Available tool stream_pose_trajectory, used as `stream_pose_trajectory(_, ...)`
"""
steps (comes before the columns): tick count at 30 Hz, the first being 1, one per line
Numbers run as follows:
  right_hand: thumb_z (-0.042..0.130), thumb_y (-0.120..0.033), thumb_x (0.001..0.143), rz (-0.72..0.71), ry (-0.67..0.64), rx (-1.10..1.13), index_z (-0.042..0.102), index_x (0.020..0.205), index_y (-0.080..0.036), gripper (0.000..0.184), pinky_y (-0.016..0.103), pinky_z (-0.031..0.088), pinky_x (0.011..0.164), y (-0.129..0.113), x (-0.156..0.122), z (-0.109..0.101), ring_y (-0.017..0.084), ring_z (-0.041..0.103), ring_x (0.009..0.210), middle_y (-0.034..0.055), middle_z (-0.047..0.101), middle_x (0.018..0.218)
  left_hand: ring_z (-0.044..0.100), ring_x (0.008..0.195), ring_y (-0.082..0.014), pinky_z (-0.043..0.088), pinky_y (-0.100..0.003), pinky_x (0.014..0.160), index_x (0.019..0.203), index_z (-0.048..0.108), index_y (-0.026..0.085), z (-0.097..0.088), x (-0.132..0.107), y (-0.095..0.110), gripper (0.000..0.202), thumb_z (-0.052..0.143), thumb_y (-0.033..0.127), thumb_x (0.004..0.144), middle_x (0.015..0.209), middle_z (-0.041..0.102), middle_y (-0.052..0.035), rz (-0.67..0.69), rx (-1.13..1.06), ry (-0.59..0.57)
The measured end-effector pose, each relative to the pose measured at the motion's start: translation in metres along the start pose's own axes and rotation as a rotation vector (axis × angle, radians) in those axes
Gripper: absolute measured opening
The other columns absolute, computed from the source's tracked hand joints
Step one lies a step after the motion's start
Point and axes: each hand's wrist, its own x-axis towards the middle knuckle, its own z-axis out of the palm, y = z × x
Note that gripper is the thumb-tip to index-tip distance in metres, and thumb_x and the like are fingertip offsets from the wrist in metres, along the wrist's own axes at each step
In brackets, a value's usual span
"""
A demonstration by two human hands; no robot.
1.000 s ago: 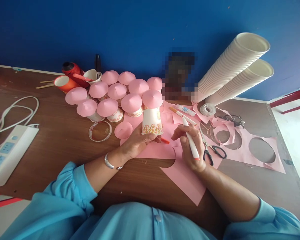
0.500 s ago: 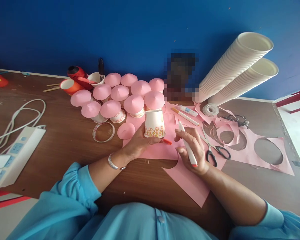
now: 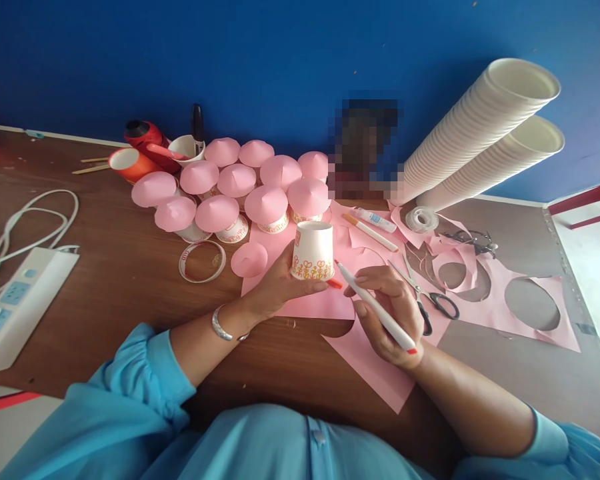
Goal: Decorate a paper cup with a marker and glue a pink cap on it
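My left hand (image 3: 277, 285) grips an upside-down white paper cup (image 3: 313, 250) with small orange flowers along its rim, held just above the pink paper (image 3: 325, 303). My right hand (image 3: 387, 310) is closed round a white marker (image 3: 375, 307) with an orange end, its tip pointing at the cup's lower right side. An orange marker cap (image 3: 335, 284) lies on the pink paper between my hands. Behind the cup stand several cups topped with pink paper cones (image 3: 237, 190).
Scissors (image 3: 423, 297), a glue tube (image 3: 375, 220), another marker (image 3: 370, 232), a tape roll (image 3: 422, 219) and cut pink sheets (image 3: 510, 300) lie at the right. Two long cup stacks (image 3: 475, 140) lean on the blue wall. A power strip (image 3: 17, 307) and cable sit at the left.
The marker has swung from pointing away to pointing left at the cup. My left hand has tilted and shifted the cup slightly rightward toward the marker tip.
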Motion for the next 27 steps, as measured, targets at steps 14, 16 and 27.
stream_pose_trajectory(14,0.057,-0.019,0.098,-0.047,-0.074,0.000,0.061,0.123,-0.020,0.025,0.035,0.059,0.066,-0.005,0.001,-0.005,0.022,0.071,0.080,0.0063,0.070,0.086,0.066,0.091,-0.0194,0.054,-0.036,0.084,0.120,0.057,0.022,0.000,-0.001,0.000,0.059,0.091,0.026,0.073,0.098,0.067,-0.0020,-0.048,0.011,0.030)
stream_pose_trajectory(16,0.053,-0.023,0.102,-0.088,-0.050,-0.004,0.060,0.126,-0.021,0.025,0.035,0.058,0.065,-0.001,-0.001,-0.003,0.021,0.069,0.078,0.0061,0.070,0.087,0.067,0.090,-0.0196,0.054,-0.036,0.084,0.117,0.058,0.021,-0.002,-0.001,-0.001,0.054,0.090,0.027,0.074,0.098,0.067,-0.0025,-0.052,0.018,0.025)
stream_pose_trajectory(27,0.065,-0.016,0.094,-0.094,-0.169,-0.448,0.046,0.138,-0.017,0.047,0.046,0.058,0.081,0.030,-0.001,0.008,0.031,0.066,0.104,0.0191,0.067,0.121,0.064,0.094,-0.0199,0.057,-0.035,0.083,0.121,0.055,0.022,0.000,-0.003,0.000,0.058,0.088,0.033,0.075,0.103,0.066,-0.0038,0.106,0.114,0.079)
